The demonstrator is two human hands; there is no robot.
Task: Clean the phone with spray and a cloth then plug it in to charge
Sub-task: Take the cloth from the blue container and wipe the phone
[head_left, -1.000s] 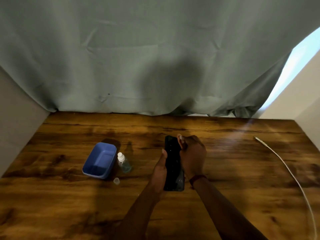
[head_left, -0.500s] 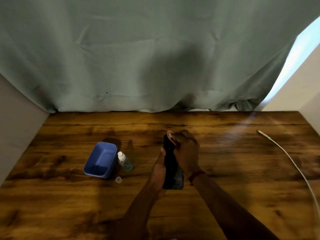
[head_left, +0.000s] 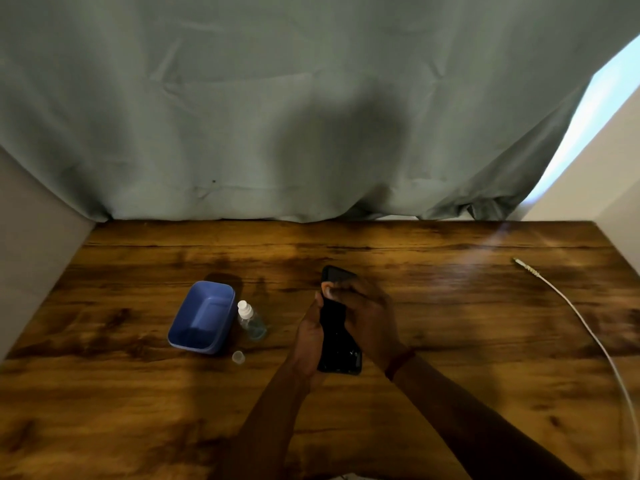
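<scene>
Over wooden table [head_left: 467, 341], left hand [head_left: 308, 337] grips phone [head_left: 341, 358], right hand [head_left: 370, 317] pinches cloth [head_left: 333, 311]; spray bottle [head_left: 251, 320] holds clear liquid.

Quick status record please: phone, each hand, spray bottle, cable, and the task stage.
phone: black, between both hands, lengthwise away from the person
left hand: grips the phone's left edge
right hand: fingers curled over the phone's upper part, apparently pressing a dark cloth on it
spray bottle: on the table beside the blue tub; clear cap off, lying nearby
cable: white, on the table at right, plug end free, apart from the phone
stage: looks like wiping; charging not yet done
</scene>
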